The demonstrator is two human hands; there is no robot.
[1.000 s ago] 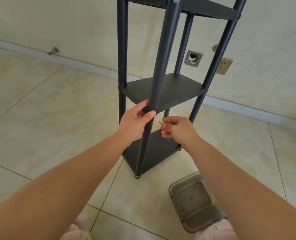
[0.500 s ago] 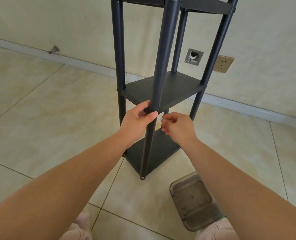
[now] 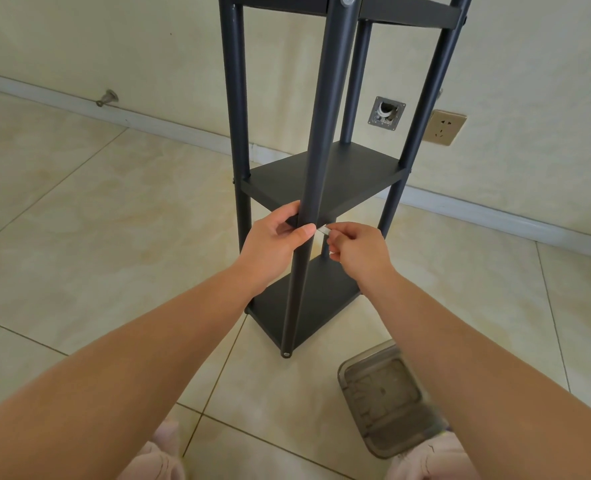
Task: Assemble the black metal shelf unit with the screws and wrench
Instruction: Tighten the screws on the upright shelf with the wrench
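A black metal shelf unit (image 3: 321,174) stands upright on the tiled floor, with a middle board, a bottom board and a top board partly cut off by the frame. My left hand (image 3: 273,240) grips the front post (image 3: 325,116) at the corner of the middle board. My right hand (image 3: 356,249) pinches a small silver wrench (image 3: 323,230), whose tip sits against the post just beside my left thumb. A screw head shows at the top of that post.
A clear plastic container (image 3: 387,400) lies on the floor near my right foot. The wall behind carries a socket (image 3: 444,127) and an open metal box (image 3: 386,113). A door stop (image 3: 108,98) sticks out at the baseboard, left.
The view shifted slightly and the shelf now stands a little more upright. My right hand has moved the wrench back against the post beside my left thumb.
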